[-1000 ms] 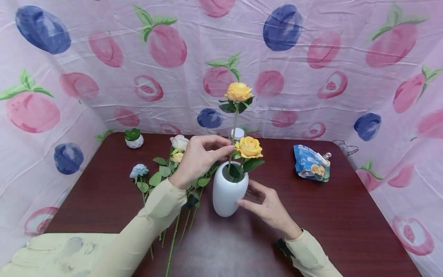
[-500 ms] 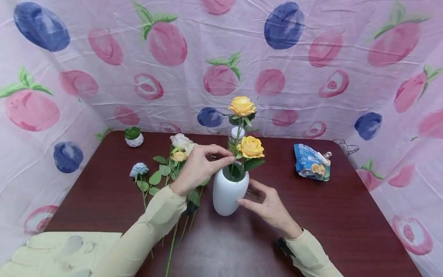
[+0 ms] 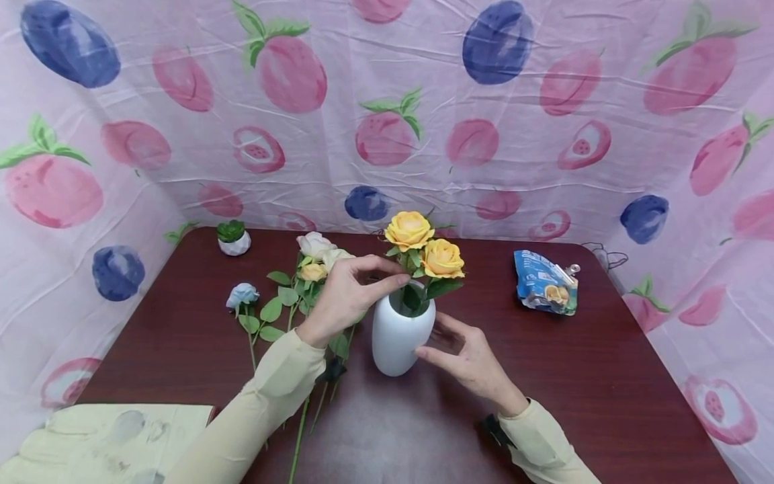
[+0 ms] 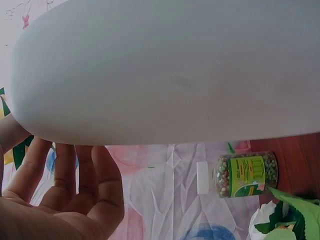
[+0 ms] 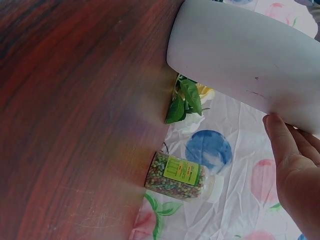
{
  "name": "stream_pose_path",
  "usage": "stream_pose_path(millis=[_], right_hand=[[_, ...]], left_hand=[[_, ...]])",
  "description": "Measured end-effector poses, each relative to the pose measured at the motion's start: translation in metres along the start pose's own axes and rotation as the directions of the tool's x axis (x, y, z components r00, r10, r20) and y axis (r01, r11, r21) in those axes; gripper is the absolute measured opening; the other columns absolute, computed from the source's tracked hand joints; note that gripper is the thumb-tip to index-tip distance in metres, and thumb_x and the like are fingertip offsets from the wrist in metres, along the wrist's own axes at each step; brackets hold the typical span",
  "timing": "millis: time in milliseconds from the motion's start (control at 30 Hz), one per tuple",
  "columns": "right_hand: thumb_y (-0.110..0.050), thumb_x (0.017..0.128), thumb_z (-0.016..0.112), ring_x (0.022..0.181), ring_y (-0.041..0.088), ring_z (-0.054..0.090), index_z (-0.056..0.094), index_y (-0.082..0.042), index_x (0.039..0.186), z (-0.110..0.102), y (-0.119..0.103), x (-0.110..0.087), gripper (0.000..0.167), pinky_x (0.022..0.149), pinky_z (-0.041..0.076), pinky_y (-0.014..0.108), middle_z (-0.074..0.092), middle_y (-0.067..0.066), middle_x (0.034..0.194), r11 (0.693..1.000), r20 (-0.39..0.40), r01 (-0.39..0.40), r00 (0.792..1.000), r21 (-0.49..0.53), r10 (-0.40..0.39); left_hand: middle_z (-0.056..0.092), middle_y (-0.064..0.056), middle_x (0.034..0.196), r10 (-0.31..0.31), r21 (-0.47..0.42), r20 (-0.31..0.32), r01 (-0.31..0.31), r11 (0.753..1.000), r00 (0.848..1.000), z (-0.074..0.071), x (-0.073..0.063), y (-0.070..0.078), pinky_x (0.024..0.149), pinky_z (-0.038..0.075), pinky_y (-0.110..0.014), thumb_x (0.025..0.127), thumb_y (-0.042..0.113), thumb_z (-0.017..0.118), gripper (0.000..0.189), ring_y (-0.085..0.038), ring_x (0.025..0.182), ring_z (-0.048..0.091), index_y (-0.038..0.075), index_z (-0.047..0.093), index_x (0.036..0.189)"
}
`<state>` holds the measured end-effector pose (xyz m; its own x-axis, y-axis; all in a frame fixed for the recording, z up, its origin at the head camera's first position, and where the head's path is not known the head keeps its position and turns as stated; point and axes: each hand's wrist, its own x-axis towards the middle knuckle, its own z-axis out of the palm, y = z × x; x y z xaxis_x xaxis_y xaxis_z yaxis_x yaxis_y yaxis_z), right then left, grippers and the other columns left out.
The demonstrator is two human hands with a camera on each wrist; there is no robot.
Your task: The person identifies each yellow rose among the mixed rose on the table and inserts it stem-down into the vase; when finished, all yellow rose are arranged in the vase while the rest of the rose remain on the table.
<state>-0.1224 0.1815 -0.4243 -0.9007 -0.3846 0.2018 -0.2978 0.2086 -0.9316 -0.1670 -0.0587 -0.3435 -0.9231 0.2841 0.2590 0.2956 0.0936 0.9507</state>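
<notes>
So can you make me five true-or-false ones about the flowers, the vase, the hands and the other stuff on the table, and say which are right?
1. Two yellow roses poke up out of the white vase. True.
2. The left hand is holding the blue flower. False: the blue flower lies on the table, and that hand is just below the yellow roses, at the vase's mouth.
3. The right hand touches the side of the vase. True.
4. The blue pouch is right beside the little potted plant. False: the pouch is on the right of the table, the plant on the left.
5. The jar has a white lid. True.
</notes>
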Motion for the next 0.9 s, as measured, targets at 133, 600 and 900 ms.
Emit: stream_pose_path(millis=[133, 600, 900], right_hand=[[-0.011, 0.093, 0.078, 0.124, 0.020, 0.066, 0.056, -0.017, 0.146, 0.000, 0.000, 0.000, 0.058, 0.101, 0.056, 0.042, 0.064, 0.006, 0.140, 1.000, 0.004, -0.002, 1.000, 0.009, 0.002], [-0.014, 0.092, 0.079, 0.124, 0.019, 0.066, 0.058, -0.020, 0.145, 0.000, -0.001, 0.000, 0.057, 0.099, 0.057, 0.034, 0.064, 0.004, 0.140, 1.000, 0.006, -0.026, 1.000, 0.004, 0.026], [-0.014, 0.091, 0.080, 0.123, 0.018, 0.066, 0.059, -0.020, 0.144, -0.001, -0.001, 0.001, 0.057, 0.099, 0.058, 0.033, 0.065, 0.003, 0.139, 1.000, 0.004, -0.026, 1.000, -0.001, 0.026]], left_hand=[[0.077, 0.000, 0.104, -0.028, -0.026, -0.015, 0.028, 0.999, 1.000, 0.000, -0.002, 0.000, 0.085, 0.058, -0.034, 0.092, 0.023, 0.080, 0.019, -0.017, 0.097, 0.071, 0.010, 0.080, 0.106], [0.078, -0.004, 0.108, -0.067, 0.129, -0.078, 0.076, 0.989, 0.995, -0.043, -0.017, -0.017, 0.084, 0.060, -0.033, 0.091, 0.023, 0.081, 0.019, -0.018, 0.099, 0.073, 0.014, 0.080, 0.108], [0.076, -0.008, 0.087, 0.022, 0.731, -0.174, 0.114, 0.673, 0.985, -0.078, -0.040, -0.065, 0.066, 0.059, -0.044, 0.089, 0.013, 0.080, 0.012, -0.023, 0.075, 0.072, 0.006, 0.078, 0.098]])
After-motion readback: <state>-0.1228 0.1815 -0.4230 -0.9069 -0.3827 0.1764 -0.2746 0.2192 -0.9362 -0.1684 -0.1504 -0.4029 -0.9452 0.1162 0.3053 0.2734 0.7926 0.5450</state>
